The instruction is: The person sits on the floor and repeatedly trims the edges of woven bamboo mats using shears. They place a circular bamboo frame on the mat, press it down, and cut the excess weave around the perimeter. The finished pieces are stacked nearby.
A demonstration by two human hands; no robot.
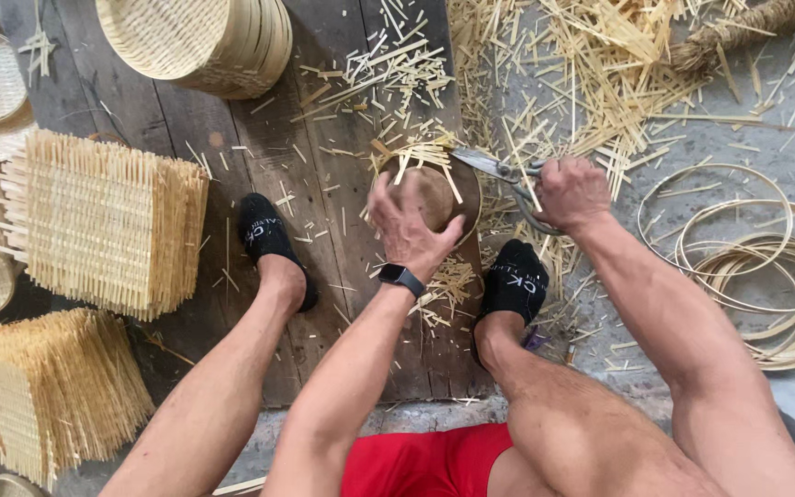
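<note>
even, soft daylight, no hard source visible. shadows short and diffuse, darkest under the stacked woven mats [108, 221] at 9 o'clock. grey floor [784, 138] at 2 o'clock is brightest, slightly washed, no real glare. wide-angle bend at the edges, stretching the legs at 6 o'clock. centre sharp; slight motion blur on the left hand [411, 225].

1. Dark weathered wooden plank platform [232, 138] on the left; grey concrete floor [784, 138] to the right.
2. On the planks: two stacks of square woven pale bamboo mats [108, 221], [48, 396]; a stack of round woven bamboo trays [200, 41].
3. Short pale bamboo offcuts [388, 74] scattered across planks and floor, thickest upper right.
4. Thin bamboo hoops [756, 258] piled on the concrete, right.
</note>
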